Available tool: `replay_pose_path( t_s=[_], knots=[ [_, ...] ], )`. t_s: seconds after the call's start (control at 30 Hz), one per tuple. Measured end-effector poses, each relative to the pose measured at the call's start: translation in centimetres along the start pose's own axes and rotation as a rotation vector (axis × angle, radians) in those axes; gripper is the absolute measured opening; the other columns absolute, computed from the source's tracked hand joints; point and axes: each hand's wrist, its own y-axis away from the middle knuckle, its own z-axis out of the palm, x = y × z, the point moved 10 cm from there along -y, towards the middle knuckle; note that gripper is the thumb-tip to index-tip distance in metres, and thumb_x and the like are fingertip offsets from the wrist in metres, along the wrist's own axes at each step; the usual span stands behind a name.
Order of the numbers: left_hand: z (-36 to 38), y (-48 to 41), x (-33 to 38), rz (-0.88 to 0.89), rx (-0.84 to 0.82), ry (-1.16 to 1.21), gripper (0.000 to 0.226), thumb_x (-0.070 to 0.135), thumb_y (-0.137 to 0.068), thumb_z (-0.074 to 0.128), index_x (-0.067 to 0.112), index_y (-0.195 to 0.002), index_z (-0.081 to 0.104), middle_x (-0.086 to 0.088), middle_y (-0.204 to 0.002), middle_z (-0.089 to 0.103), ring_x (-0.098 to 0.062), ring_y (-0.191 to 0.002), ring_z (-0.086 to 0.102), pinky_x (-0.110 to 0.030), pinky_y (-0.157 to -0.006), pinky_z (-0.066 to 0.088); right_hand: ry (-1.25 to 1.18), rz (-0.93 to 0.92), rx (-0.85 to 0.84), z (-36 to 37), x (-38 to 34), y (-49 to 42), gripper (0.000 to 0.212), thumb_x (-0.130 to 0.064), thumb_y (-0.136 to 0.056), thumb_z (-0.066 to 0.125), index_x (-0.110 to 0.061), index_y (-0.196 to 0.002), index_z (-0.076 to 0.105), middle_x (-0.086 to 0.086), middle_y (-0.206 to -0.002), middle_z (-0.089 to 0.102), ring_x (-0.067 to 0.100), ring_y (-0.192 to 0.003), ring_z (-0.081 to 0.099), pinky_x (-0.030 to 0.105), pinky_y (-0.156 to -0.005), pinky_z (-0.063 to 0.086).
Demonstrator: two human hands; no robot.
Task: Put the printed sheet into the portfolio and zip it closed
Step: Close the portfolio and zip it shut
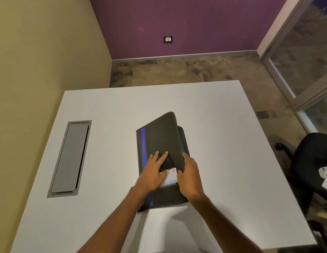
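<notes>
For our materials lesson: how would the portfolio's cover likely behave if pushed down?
The portfolio cover bows under the left hand, so it is probably flexible. Lying flat on the table, it should not roll.

We see the dark zip portfolio (160,141) with its blue stripe lying mid-table, cover bowed and not fully shut, its zip undone; a corner of the printed sheet (171,175) peeks out underneath.
</notes>
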Motion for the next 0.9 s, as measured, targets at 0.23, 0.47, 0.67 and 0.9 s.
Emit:
replay_pose_path(
  t_s=[0.23,0.47,0.67,0.9],
  knots=[
    [7.6,-3.2,-1.5,-0.109,-0.100,-0.286,0.084,0.041,-0.103,0.056,0.036,-0.168,0.003,-0.004,-0.176,-0.015,-0.030,-0.163,-0.010,-0.056,-0.131,0.013,0.096,0.172,-0.049,1.0,7.3,-3.7,0.062,-0.001,-0.087,0.067,-0.007,-0.145,0.045,0.017,-0.129,0.059,0.035,-0.121,0.055,0.046,-0.102,0.052],
    [10.6,-4.8,-2.2,-0.193,-0.099,-0.421,0.082,0.031,-0.103,0.054,0.027,-0.168,0.003,-0.012,-0.175,-0.016,-0.035,-0.162,-0.014,-0.059,-0.129,0.004,0.466,0.099,-0.222,4.0,9.0,-4.0,0.084,-0.025,-0.090,0.067,-0.005,-0.156,0.020,0.013,-0.153,0.039,0.031,-0.135,0.045,0.040,-0.108,0.045],
    [8.6,-1.3,-4.0,-0.137,0.038,-0.348,0.068,0.031,-0.106,0.040,0.025,-0.168,0.012,-0.004,-0.177,0.001,-0.025,-0.164,0.001,-0.054,-0.130,0.001,0.558,0.057,-0.233,4.5,9.0,-3.0,0.081,-0.026,-0.095,0.057,-0.005,-0.160,0.013,0.018,-0.168,0.017,0.031,-0.151,0.028,0.038,-0.121,0.031],
    [5.0,8.1,-9.8,-0.243,0.253,-0.103,0.061,0.015,-0.097,0.047,0.008,-0.157,0.039,-0.013,-0.162,0.040,-0.034,-0.150,0.038,-0.053,-0.124,0.030,0.330,-0.089,0.006,5.0,5.9,2.7,0.023,-0.015,-0.084,0.066,-0.011,-0.106,0.068,0.012,-0.110,0.069,0.033,-0.104,0.065,0.047,-0.092,0.053]
  ],
)
